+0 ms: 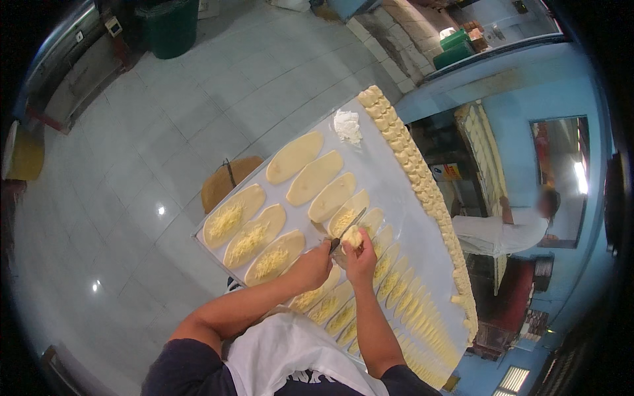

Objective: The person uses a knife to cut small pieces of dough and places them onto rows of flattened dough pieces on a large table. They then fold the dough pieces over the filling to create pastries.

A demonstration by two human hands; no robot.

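My left hand grips the dark handle of a knife, its blade angled up and away over the table. In my right hand is a pale yellow lump, held against the knife; its material is unclear. Below both hands, a greyish object is mostly hidden. Flattened oval dough pieces lie in rows on the worktable. Several nearby carry pale yellow shreds, like this topped dough oval; a plain dough oval lies toward the far left corner.
Small shaped dough pieces line the table's right edge. White powder is heaped near the far end. A brown round-topped object stands beside the table. A person in white stands at right. A green bin is farther off.
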